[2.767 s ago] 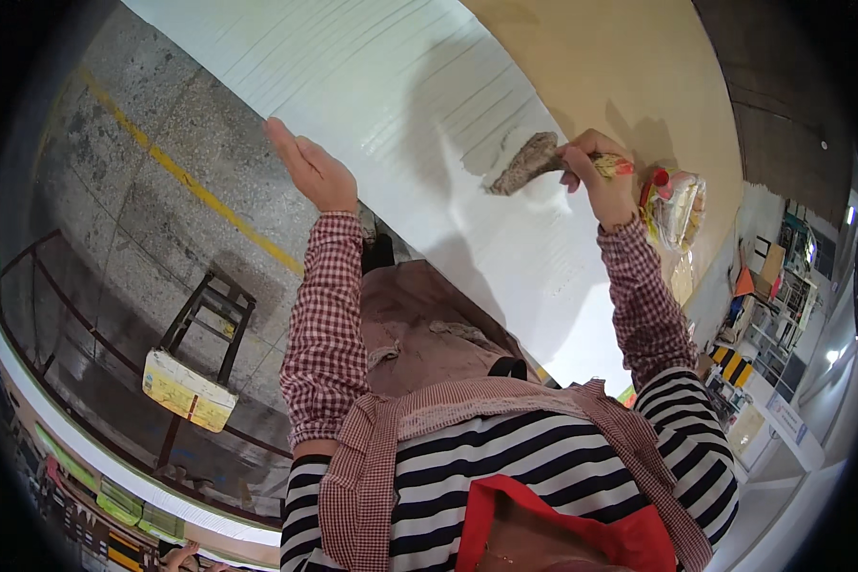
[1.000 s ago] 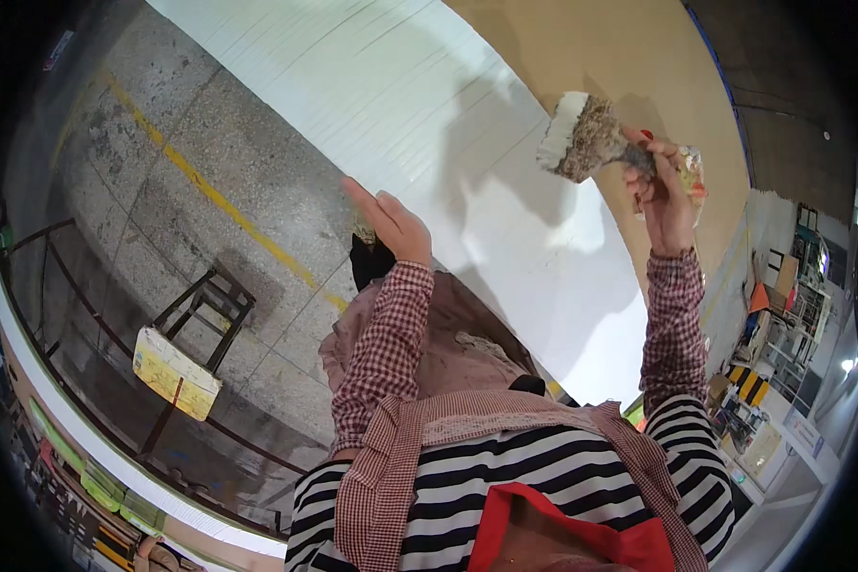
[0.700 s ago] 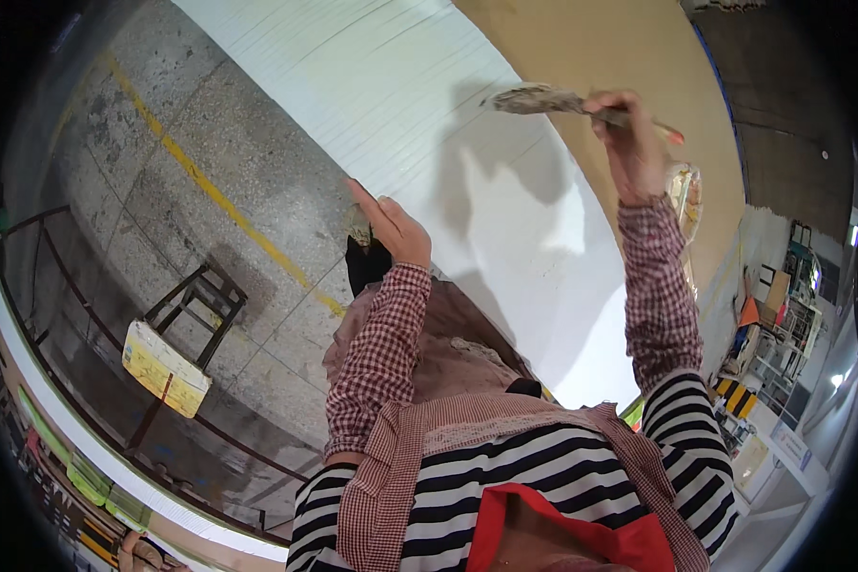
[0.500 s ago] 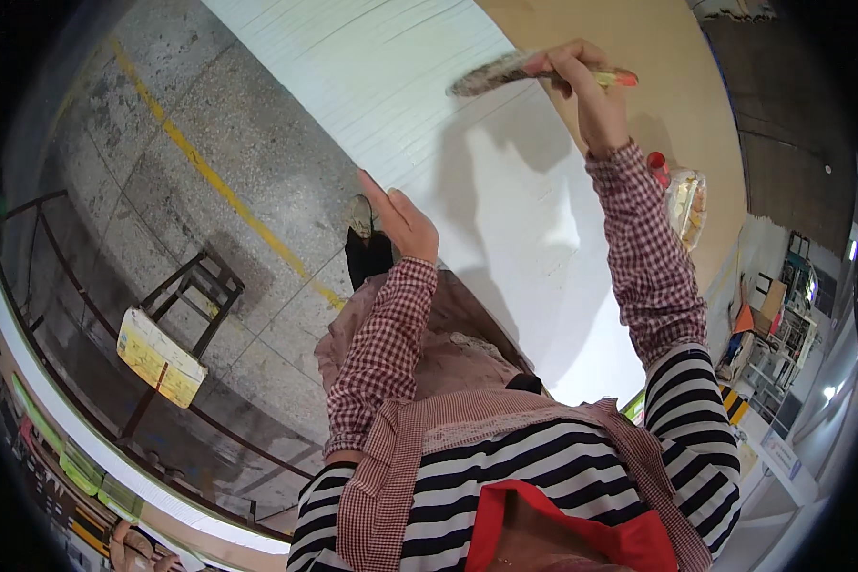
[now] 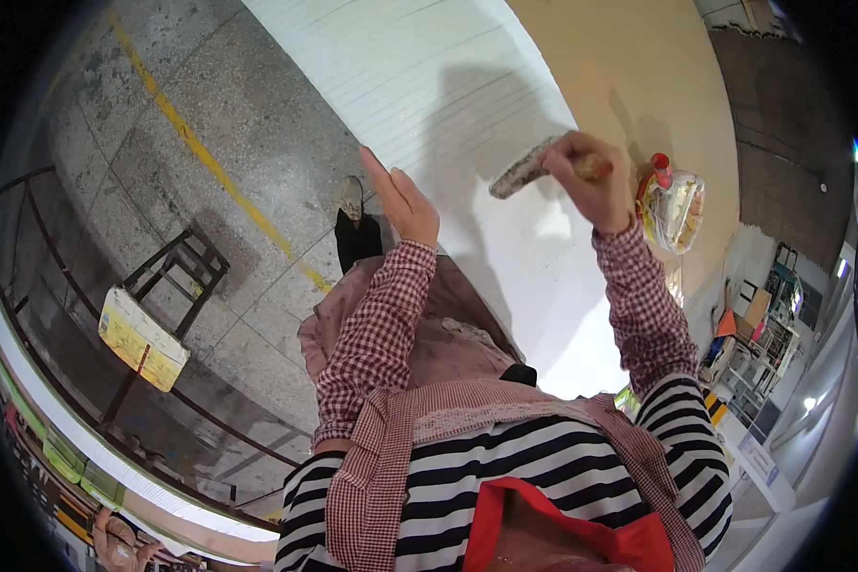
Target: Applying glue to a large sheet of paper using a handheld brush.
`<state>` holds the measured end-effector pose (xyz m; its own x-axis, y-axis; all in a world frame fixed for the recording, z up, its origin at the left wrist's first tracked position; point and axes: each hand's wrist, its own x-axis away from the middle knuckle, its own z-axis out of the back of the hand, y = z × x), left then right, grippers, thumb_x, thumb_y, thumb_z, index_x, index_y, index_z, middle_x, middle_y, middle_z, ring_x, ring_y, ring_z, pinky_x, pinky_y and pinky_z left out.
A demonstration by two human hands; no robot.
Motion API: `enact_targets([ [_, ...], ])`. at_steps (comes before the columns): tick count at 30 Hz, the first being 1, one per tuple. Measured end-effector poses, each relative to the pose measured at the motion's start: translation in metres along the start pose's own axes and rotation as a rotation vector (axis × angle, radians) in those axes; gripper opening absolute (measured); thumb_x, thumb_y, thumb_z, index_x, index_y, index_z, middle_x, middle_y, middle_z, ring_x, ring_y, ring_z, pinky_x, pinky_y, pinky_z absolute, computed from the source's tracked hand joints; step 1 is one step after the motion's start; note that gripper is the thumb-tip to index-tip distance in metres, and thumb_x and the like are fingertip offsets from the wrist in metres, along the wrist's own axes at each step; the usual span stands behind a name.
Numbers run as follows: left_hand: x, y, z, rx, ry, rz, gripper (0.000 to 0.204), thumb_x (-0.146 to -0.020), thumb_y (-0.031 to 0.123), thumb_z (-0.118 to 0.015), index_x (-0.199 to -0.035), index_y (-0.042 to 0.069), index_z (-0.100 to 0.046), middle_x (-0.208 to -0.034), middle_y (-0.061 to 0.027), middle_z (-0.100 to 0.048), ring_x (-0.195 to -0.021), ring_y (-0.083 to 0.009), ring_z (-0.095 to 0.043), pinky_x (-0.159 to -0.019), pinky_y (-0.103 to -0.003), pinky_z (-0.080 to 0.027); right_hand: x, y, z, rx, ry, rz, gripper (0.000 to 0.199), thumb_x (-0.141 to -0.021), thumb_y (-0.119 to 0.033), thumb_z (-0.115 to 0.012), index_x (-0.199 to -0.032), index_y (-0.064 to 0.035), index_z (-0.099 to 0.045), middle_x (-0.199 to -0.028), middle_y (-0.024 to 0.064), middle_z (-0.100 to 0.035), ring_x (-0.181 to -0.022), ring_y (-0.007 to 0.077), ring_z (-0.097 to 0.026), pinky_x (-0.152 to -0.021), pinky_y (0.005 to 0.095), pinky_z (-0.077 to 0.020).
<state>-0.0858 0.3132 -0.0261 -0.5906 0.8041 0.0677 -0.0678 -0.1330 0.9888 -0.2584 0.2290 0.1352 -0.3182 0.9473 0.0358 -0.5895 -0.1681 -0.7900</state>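
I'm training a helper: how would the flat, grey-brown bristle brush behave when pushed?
The brush probably flexes at its shaggy bristle end. It looks light: the bare right hand alone holds it. Its thin profile suggests little rolling.

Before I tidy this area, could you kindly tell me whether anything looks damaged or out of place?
The white sheet has wrinkle-like lines across its far part, odd beside its smoother near part; they may be intended. The brush in the right hand looks mottled and dirty.
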Motion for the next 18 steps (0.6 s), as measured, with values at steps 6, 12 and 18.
enact_targets([
  [6, 0.002, -0.005, -0.005, 0.025, -0.059, 0.006, 0.061, -0.104, 0.03, -0.026, -0.148, -0.006, -0.004, -0.152, -0.0271, -0.016, -0.142, -0.0348, -0.02, -0.114, -0.038, -0.018, -0.09, -0.02, -0.037, -0.195, 0.183, 0.14, 0.012, -0.079, -0.006, -0.069, -0.077, 0.0033, -0.063, -0.067, 0.0034, -0.059, -0.065, 0.0057, -0.054, -0.059, 0.0219, -0.0444],
  [12, 0.0, -0.003, 0.001, -0.013, -0.022, -0.025, 0.058, -0.103, 0.026, -0.027, -0.148, -0.006, -0.009, -0.151, -0.027, -0.019, -0.14, -0.0366, -0.024, -0.113, -0.039, -0.021, -0.017, -0.002, -0.025, 0.022, 0.019, 0.133, 0.012, -0.077, 0.002, -0.067, -0.07, 0.003, -0.057, -0.064, 0.0045, -0.056, -0.064, 0.0076, -0.053, -0.058, 0.0237, -0.0446],
  [18, -0.002, 0.003, -0.003, 0.05, -0.014, 0.04, 0.055, -0.102, 0.019, -0.028, -0.148, -0.004, -0.012, -0.151, -0.0261, -0.022, -0.138, -0.0374, -0.028, -0.112, -0.039, -0.024, -0.059, -0.03, -0.03, -0.268, 0.135, 0.05, 0.008, -0.081, 0.0, -0.067, -0.077, 0.004, -0.062, -0.072, 0.0013, -0.061, -0.07, 0.0056, -0.056, -0.064, 0.0223, -0.048],
])
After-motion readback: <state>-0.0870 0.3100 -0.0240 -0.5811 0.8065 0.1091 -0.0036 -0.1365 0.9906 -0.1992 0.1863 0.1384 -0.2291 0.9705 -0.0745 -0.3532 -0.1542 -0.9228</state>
